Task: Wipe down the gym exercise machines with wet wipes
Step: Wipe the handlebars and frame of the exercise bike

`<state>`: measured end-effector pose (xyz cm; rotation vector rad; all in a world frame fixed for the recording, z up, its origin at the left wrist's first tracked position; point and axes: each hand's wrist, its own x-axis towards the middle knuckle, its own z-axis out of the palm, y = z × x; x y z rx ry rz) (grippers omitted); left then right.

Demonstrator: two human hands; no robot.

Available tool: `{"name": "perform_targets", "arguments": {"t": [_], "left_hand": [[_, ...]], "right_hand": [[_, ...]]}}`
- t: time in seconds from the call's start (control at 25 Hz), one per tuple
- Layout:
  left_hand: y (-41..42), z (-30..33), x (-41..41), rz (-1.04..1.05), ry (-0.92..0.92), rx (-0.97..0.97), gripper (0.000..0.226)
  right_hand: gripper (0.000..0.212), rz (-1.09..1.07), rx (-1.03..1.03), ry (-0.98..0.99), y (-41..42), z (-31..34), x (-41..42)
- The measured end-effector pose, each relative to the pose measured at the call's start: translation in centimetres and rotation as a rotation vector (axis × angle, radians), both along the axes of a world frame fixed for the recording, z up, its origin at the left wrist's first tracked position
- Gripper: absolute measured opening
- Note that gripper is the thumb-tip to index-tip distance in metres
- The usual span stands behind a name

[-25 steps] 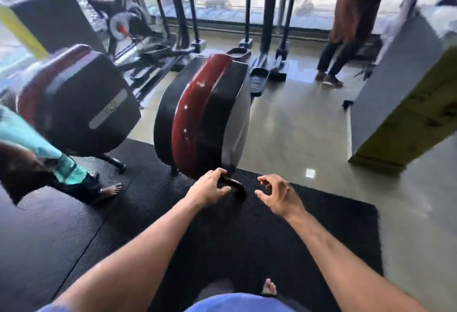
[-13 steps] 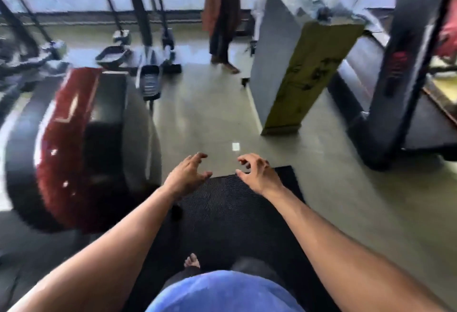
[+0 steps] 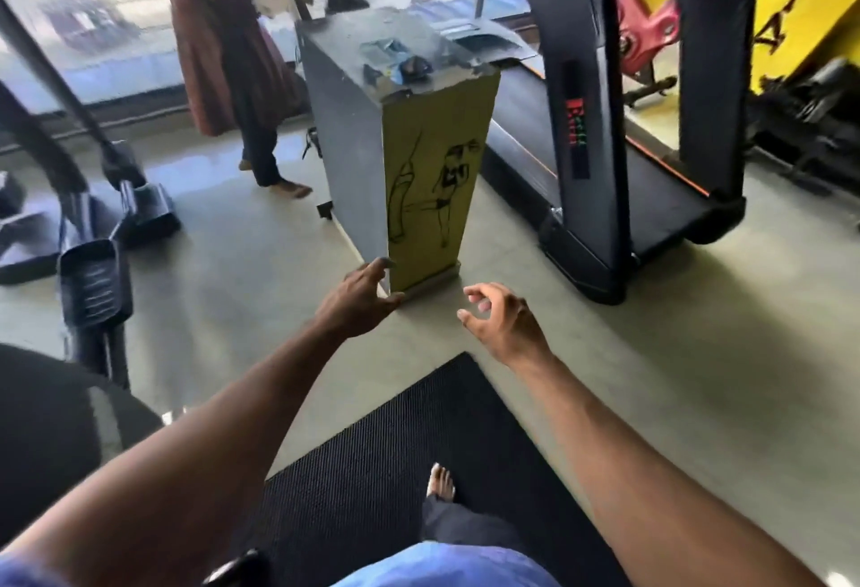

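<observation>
fingers: those of the left hand [image 3: 356, 305] are loosely curled and spread, holding nothing; the right hand [image 3: 505, 325] has its fingers [image 3: 479, 293] bent and apart, also empty.
hands: both held out in the air above the floor, near the foot of the pillar [image 3: 419, 167].
treadmill [image 3: 605, 144]: black, with a thick arched frame, a red mark on the near upright and an orange edge along the belt; it stands right of the pillar.
elliptical pedals [image 3: 93, 284]: black, ribbed, at the left.
wet wipes: none i can make out.
pillar top: small dark and bluish items lie there, too blurred to name.
mat [image 3: 372, 470]: black, ribbed, under a bare foot [image 3: 440, 481].
other person [image 3: 232, 51]: stands by the window.
</observation>
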<state>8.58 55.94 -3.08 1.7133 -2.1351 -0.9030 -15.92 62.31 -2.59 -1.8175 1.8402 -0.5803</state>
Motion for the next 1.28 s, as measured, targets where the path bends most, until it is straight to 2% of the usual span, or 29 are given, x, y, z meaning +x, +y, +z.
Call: {"name": "perform_targets", "arguments": {"t": [0.32, 0.52, 0.72, 0.76, 0.84, 1.04, 1.28], "left_hand": [[-17.5, 2.6, -3.2, 0.046, 0.047, -0.02, 0.06], [-29.5, 1.9, -1.8, 0.05, 0.089, -0.054, 0.059], [-40.8, 1.6, 0.1, 0.006, 0.072, -0.071, 0.057], [-44.7, 1.7, 0.6, -0.004, 0.055, -0.099, 0.054], [-47.2, 2.4, 0.7, 0.01, 0.078, -0.187, 0.048], [-57.1, 2.5, -0.2, 0.041, 0.075, -0.304, 0.039], [-66.5, 2.3, -0.4, -0.026, -0.019, -0.416, 0.054]], "right_hand": [[0.038, 0.058, -0.037, -0.021, -18.3, 2.6, -2.4], [0.038, 0.085, -0.059, -0.005, -30.3, 2.5, -0.4], [0.036, 0.024, -0.091, -0.006, -40.6, 3.2, 1.9], [0.035, -0.008, -0.107, -0.021, -44.0, 3.2, 2.5], [0.034, -0.027, -0.147, -0.042, -45.5, 3.9, 2.7], [0.036, -0.011, -0.11, -0.04, -53.1, 3.7, 2.8], [0.031, 0.048, -0.203, -0.072, -64.1, 3.2, 2.3]]}}
